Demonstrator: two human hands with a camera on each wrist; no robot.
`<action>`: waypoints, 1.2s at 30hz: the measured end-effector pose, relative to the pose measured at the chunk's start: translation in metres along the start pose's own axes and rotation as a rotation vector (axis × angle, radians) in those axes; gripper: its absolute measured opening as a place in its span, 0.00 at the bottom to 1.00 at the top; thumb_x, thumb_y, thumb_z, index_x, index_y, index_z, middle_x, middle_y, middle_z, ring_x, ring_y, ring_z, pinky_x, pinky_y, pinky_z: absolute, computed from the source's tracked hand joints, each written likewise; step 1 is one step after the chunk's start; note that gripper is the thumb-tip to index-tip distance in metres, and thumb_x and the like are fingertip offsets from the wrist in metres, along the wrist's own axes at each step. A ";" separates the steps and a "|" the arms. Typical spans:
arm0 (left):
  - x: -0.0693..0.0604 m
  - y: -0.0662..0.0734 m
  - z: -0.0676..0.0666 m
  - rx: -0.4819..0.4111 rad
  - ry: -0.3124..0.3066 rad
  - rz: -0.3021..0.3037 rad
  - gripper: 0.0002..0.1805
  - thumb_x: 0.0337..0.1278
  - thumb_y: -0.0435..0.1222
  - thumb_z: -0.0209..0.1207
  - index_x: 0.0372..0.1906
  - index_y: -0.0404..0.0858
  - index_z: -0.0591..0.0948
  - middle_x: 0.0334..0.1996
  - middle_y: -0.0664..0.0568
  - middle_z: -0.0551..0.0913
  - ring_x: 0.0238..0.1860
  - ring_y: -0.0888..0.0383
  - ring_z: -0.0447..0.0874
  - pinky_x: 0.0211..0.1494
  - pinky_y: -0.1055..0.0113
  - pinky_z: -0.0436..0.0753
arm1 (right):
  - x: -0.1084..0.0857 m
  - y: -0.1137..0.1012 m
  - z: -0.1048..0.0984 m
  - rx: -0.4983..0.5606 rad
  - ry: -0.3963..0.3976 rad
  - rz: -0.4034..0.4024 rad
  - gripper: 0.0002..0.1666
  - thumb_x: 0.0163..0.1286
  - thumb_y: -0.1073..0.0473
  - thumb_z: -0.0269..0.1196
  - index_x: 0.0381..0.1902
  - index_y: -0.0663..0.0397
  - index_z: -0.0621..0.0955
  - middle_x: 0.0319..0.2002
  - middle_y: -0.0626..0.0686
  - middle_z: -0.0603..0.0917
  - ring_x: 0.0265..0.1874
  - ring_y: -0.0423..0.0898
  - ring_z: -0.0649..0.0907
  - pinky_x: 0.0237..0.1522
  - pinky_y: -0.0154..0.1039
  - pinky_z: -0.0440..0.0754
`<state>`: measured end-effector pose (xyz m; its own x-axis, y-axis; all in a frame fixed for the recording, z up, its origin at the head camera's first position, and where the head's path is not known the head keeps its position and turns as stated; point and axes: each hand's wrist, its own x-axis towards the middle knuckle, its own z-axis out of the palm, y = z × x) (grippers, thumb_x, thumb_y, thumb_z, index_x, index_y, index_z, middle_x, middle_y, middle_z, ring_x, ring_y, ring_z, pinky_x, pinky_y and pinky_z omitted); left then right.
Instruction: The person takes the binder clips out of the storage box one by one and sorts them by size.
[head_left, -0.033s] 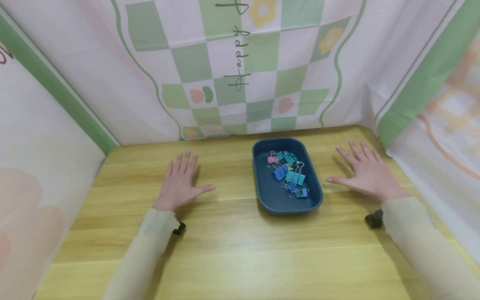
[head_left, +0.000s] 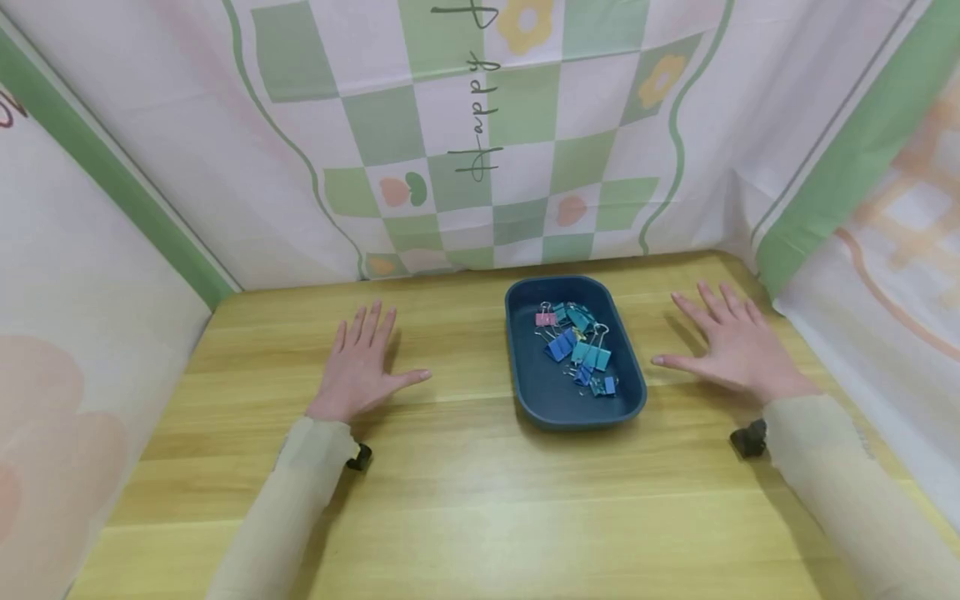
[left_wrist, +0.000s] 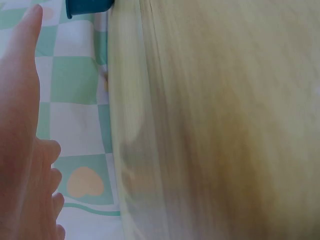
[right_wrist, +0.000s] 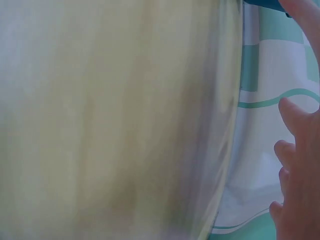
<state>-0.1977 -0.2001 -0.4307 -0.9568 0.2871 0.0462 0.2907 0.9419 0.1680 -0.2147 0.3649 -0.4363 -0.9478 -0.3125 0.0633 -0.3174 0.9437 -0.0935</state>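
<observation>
A dark blue tray (head_left: 536, 396) stands on the wooden table, between the two hands and nearer the right one. Several binder clips lie in it: a pink clip (head_left: 546, 319), a blue clip (head_left: 561, 345), a teal clip (head_left: 591, 356) and smaller ones partly overlapping. To the tray's left, the left hand (head_left: 358, 367) is spread palm down with its thumb out, holding nothing. On the other side the right hand (head_left: 738, 346) is spread likewise, its thumb pointing at the tray but apart from it. In both wrist views just a corner of the tray (left_wrist: 90, 6) shows.
The wooden table (head_left: 450, 500) reaches to a printed cloth (head_left: 517, 125) hanging along its back edge. More cloth hangs at the left and right sides. A small black device (head_left: 360, 457) sits at the left wrist, another black device (head_left: 748, 439) at the right.
</observation>
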 end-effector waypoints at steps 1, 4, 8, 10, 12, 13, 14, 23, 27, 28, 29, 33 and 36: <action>0.000 -0.001 0.000 0.000 0.004 0.001 0.66 0.52 0.79 0.47 0.83 0.39 0.43 0.81 0.44 0.35 0.80 0.42 0.33 0.78 0.46 0.32 | 0.001 0.000 0.001 0.001 -0.003 0.000 0.64 0.64 0.22 0.59 0.84 0.45 0.46 0.80 0.60 0.33 0.76 0.61 0.29 0.71 0.60 0.21; 0.001 -0.002 0.002 0.006 0.007 -0.001 0.66 0.51 0.80 0.46 0.83 0.40 0.43 0.81 0.44 0.36 0.80 0.43 0.32 0.78 0.47 0.32 | 0.001 -0.002 0.001 0.007 -0.006 0.001 0.64 0.64 0.22 0.59 0.83 0.46 0.47 0.80 0.61 0.34 0.76 0.63 0.30 0.70 0.59 0.21; 0.002 -0.002 0.003 0.005 0.012 -0.006 0.67 0.50 0.81 0.45 0.83 0.41 0.43 0.82 0.45 0.36 0.80 0.46 0.29 0.78 0.48 0.32 | 0.002 -0.003 -0.001 0.023 -0.004 0.004 0.63 0.64 0.23 0.59 0.83 0.47 0.47 0.80 0.62 0.35 0.76 0.64 0.31 0.71 0.60 0.22; 0.002 -0.001 0.002 0.006 0.011 -0.008 0.67 0.50 0.81 0.45 0.83 0.41 0.42 0.81 0.46 0.35 0.80 0.47 0.28 0.78 0.49 0.31 | 0.003 -0.003 -0.004 0.030 -0.001 0.003 0.64 0.64 0.23 0.59 0.84 0.46 0.46 0.80 0.62 0.34 0.76 0.63 0.30 0.71 0.61 0.22; 0.002 -0.001 0.000 0.011 0.012 -0.008 0.67 0.50 0.81 0.45 0.83 0.41 0.42 0.81 0.46 0.34 0.80 0.46 0.29 0.78 0.49 0.31 | 0.004 -0.004 -0.007 0.040 0.005 0.003 0.64 0.64 0.23 0.60 0.84 0.44 0.45 0.80 0.61 0.33 0.76 0.62 0.30 0.71 0.61 0.22; 0.002 -0.001 0.000 0.013 0.016 -0.005 0.67 0.50 0.81 0.45 0.83 0.41 0.42 0.81 0.46 0.34 0.80 0.45 0.30 0.78 0.48 0.32 | 0.005 -0.005 -0.009 0.046 0.009 0.003 0.64 0.64 0.23 0.61 0.84 0.43 0.44 0.80 0.61 0.33 0.76 0.62 0.29 0.70 0.62 0.23; 0.002 0.000 -0.001 0.016 0.020 -0.003 0.67 0.50 0.81 0.45 0.83 0.41 0.42 0.82 0.45 0.35 0.80 0.45 0.31 0.78 0.48 0.32 | 0.006 -0.006 -0.011 0.047 0.015 0.002 0.65 0.64 0.24 0.61 0.84 0.42 0.44 0.80 0.61 0.33 0.76 0.62 0.30 0.70 0.62 0.23; 0.002 0.004 -0.013 -0.007 0.079 0.023 0.69 0.50 0.80 0.48 0.82 0.35 0.45 0.81 0.40 0.40 0.80 0.41 0.38 0.79 0.47 0.36 | 0.007 -0.026 -0.033 0.046 0.076 -0.054 0.68 0.61 0.24 0.65 0.83 0.45 0.45 0.80 0.57 0.33 0.77 0.60 0.33 0.73 0.54 0.24; 0.004 0.006 -0.017 -0.028 0.099 0.035 0.70 0.48 0.81 0.50 0.82 0.35 0.44 0.81 0.40 0.42 0.80 0.44 0.37 0.79 0.50 0.36 | 0.004 -0.043 -0.044 0.053 0.087 -0.079 0.71 0.59 0.24 0.66 0.83 0.52 0.44 0.81 0.55 0.35 0.78 0.60 0.37 0.74 0.50 0.27; 0.004 0.008 -0.017 -0.036 0.103 0.040 0.71 0.48 0.81 0.50 0.82 0.35 0.44 0.81 0.40 0.43 0.80 0.45 0.37 0.79 0.51 0.36 | 0.003 -0.047 -0.047 0.057 0.081 -0.082 0.73 0.58 0.24 0.67 0.83 0.53 0.44 0.81 0.54 0.35 0.78 0.59 0.38 0.75 0.50 0.29; 0.004 0.009 -0.018 -0.049 0.106 0.044 0.71 0.47 0.81 0.51 0.82 0.35 0.44 0.81 0.40 0.44 0.80 0.46 0.38 0.79 0.52 0.37 | 0.003 -0.052 -0.050 0.067 0.071 -0.085 0.74 0.57 0.23 0.67 0.82 0.55 0.43 0.81 0.55 0.36 0.78 0.59 0.39 0.75 0.50 0.30; 0.005 0.019 -0.022 -0.143 0.137 0.066 0.71 0.44 0.80 0.56 0.81 0.33 0.50 0.80 0.40 0.50 0.80 0.46 0.44 0.79 0.52 0.45 | -0.001 -0.069 -0.055 0.120 0.028 -0.097 0.80 0.51 0.22 0.71 0.82 0.59 0.44 0.81 0.56 0.38 0.79 0.61 0.43 0.76 0.54 0.36; 0.005 0.028 -0.023 -0.252 0.151 0.068 0.72 0.40 0.78 0.60 0.81 0.34 0.53 0.79 0.40 0.54 0.79 0.46 0.48 0.78 0.50 0.52 | -0.004 -0.079 -0.054 0.148 0.009 -0.111 0.82 0.47 0.21 0.72 0.82 0.59 0.45 0.81 0.56 0.40 0.78 0.61 0.45 0.76 0.55 0.40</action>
<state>-0.1946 -0.1760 -0.4034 -0.9307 0.3008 0.2080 0.3614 0.8432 0.3981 -0.1842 0.2976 -0.3760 -0.9067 -0.4121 0.0898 -0.4214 0.8769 -0.2311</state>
